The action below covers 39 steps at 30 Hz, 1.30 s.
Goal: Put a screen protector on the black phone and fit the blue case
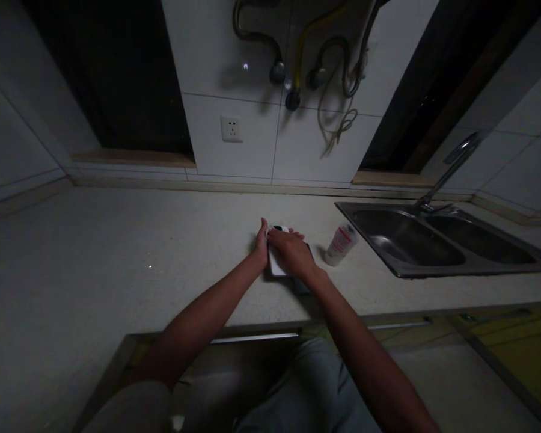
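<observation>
Over the counter, my left hand (262,245) is wrapped round a flat white slab (277,266) with rounded corners and a dark patch at its far end; it resembles a phone, but I cannot tell its kind. My left thumb sticks up along its left side. Across the slab's top lies my right hand (293,251), fingers bent together toward the left edge. A small whitish bit shows near those fingertips, too small to name. Under my right wrist is a dark bluish flat thing (302,287), mostly hidden. A clear container with red print (341,243) stands just right of my right hand.
The pale counter (184,240) runs along a tiled wall. To the right are a double steel sink (401,240) and a tap (451,168). Pipes (300,54) and a socket (231,129) are on the wall. Cabinet fronts with handles (255,338) are below the counter edge.
</observation>
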Available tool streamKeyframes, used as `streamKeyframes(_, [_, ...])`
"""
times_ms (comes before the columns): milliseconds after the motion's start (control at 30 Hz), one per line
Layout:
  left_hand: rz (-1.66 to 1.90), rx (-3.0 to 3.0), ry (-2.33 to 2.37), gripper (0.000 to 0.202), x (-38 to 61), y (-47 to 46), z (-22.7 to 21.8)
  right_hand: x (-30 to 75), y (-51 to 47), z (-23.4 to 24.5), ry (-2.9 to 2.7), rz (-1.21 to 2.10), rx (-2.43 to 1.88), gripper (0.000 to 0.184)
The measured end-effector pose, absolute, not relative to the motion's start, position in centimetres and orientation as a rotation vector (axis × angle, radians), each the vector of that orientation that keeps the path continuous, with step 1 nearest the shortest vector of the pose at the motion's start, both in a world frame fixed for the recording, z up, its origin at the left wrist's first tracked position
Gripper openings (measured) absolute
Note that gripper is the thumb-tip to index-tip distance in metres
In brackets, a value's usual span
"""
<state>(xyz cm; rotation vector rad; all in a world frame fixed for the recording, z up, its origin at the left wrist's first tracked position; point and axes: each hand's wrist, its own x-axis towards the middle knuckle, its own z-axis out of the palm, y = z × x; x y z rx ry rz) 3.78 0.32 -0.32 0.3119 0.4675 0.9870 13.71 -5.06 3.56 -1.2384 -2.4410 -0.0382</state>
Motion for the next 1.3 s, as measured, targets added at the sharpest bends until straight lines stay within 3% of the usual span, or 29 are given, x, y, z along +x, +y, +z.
streamKeyframes(133, [1.048,0.191,0.457,0.078,3.4,0.3,0.3,14.4,-6.8,2.9,-2.507,0.039,-1.124,0.036])
streamKeyframes(267, [1.086,0.146,0.479,0.075,3.2,0.4,0.5,16.5,-8.8,1.8,-2.486,0.077,-1.117,0.051])
streamKeyframes(400, [1.078,0.177,0.465,0.075,3.1,0.4,0.4,18.5,-10.4,1.1,-2.394,0.074,-1.319,0.058])
streamKeyframes(667, [1.087,0.176,0.49,0.072,3.3,0.2,0.4,17.8,-11.5,2.0,-2.153,0.115,-1.555,0.035])
streamKeyframes(733, [1.066,0.184,0.508,0.072,3.3,0.1,0.5,16.8,-11.7,2.5,-2.181,0.142,-1.636,0.036])
streamKeyframes(900, [1.029,0.238,0.512,0.071,3.5,-0.2,0.9,14.9,-12.0,3.1,-2.193,0.042,-1.793,0.058])
streamKeyframes(1033, [0.964,0.274,0.567,0.068,3.4,-0.4,1.4,14.7,-12.0,2.8,-2.072,0.005,-1.807,0.041])
streamKeyframes(1133, [0.871,0.369,0.513,0.057,3.1,-0.4,1.7,15.6,-12.0,2.5,-1.865,0.114,-1.729,0.037])
streamKeyframes(1300, [0.812,0.61,0.5,0.008,2.5,0.3,1.2,18.0,-12.0,1.7,-1.385,0.603,-1.445,0.041])
